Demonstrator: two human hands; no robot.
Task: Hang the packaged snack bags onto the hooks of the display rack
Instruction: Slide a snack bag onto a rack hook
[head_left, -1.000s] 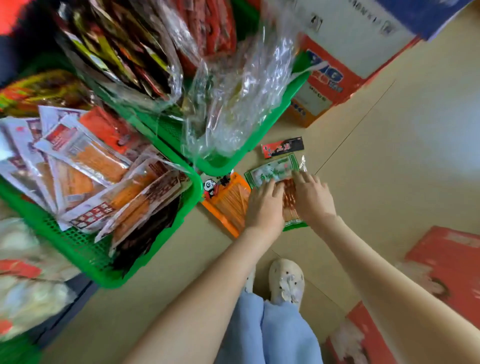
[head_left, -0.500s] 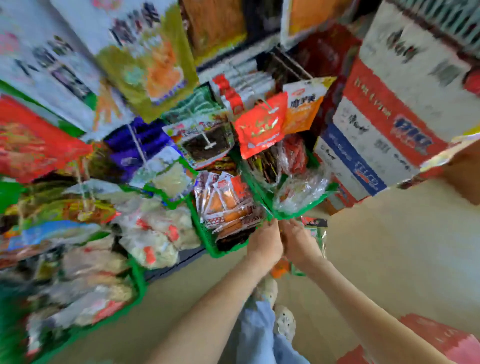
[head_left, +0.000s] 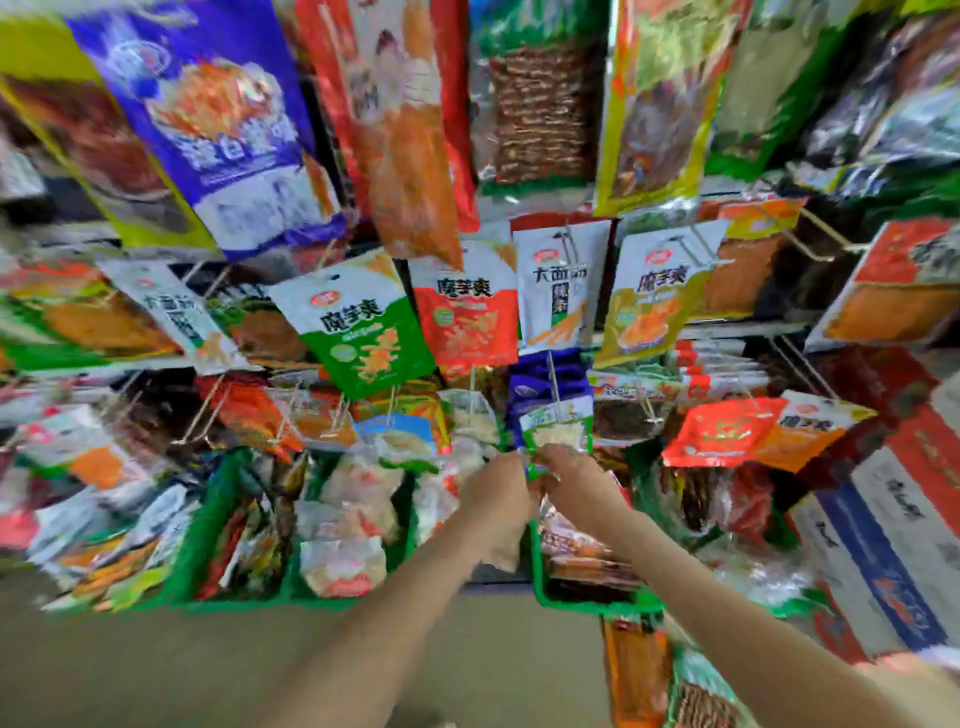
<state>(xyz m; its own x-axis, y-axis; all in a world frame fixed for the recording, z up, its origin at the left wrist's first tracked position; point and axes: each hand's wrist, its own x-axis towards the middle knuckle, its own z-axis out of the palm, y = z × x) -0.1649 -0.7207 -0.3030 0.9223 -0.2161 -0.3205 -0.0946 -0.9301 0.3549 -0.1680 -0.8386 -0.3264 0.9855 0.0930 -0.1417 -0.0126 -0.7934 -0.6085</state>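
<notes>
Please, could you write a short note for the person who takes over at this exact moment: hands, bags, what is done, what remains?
The left hand and the right hand together pinch one green-edged snack bag, raised to a hook in the low row.
Blur hides whether the bag is on the hook yet.
Done: other bags hang above, such as the red bag.
Left: seat this bag, then hang the orange bag lying on the floor at lower right.

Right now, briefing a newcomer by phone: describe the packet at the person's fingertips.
Start at the row of white-topped bags, then the blue bags beneath. Below, where left hand meets right hand, is the small packet: green border, pale contents, unlike its brown neighbour.
</notes>
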